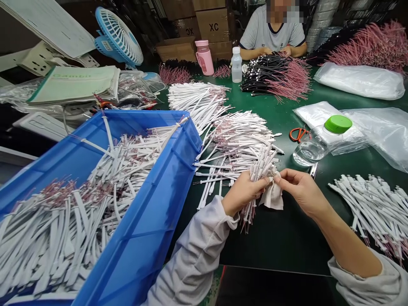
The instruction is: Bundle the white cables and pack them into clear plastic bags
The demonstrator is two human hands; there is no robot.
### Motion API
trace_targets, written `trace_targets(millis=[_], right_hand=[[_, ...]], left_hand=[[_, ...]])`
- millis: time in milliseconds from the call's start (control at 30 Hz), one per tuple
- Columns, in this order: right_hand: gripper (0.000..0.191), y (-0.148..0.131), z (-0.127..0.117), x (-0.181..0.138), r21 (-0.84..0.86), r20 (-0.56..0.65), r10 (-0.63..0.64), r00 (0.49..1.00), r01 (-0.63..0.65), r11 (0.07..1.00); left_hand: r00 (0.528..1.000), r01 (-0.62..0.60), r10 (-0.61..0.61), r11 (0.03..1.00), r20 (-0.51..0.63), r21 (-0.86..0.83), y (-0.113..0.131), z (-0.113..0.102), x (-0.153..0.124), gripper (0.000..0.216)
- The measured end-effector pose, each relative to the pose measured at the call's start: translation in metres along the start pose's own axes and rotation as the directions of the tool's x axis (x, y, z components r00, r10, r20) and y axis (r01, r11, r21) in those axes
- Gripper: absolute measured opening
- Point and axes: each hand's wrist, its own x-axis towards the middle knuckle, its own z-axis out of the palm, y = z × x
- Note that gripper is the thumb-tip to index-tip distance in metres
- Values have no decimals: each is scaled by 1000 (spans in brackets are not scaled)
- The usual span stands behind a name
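My left hand (244, 191) is closed round a bundle of short white cables (263, 163), with thin pink wire ends hanging below the fist. Pinched in the fingers of my right hand (301, 189) is a whitish cloth (273, 195), pressed against the side of the bundle near my left thumb. Just beyond both hands lies a loose heap of similar white cables (242, 131) on the green table (270, 242). Another pile of white cables (376, 208) rests to the right of my right forearm.
A blue bin (153, 221) full of white cables stands at left. Beyond my right hand are a green-lidded bottle (310, 146), orange-handled scissors (298, 134) and plastic bags (360, 80). Across the table, a person (270, 34) sits behind black cables (264, 74). A fan (119, 36) stands back left.
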Motion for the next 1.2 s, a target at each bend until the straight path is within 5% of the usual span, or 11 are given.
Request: trace_targets(millis=[967, 1200], right_hand=[[34, 1, 4, 4, -35, -11, 5, 1000, -5, 999], [30, -4, -2, 2, -82, -252, -186, 950, 171, 982]], left_hand=[[1000, 14, -14, 998, 3, -67, 3, -1, -1, 30], [1000, 16, -17, 996, -8, -93, 7, -2, -3, 28]])
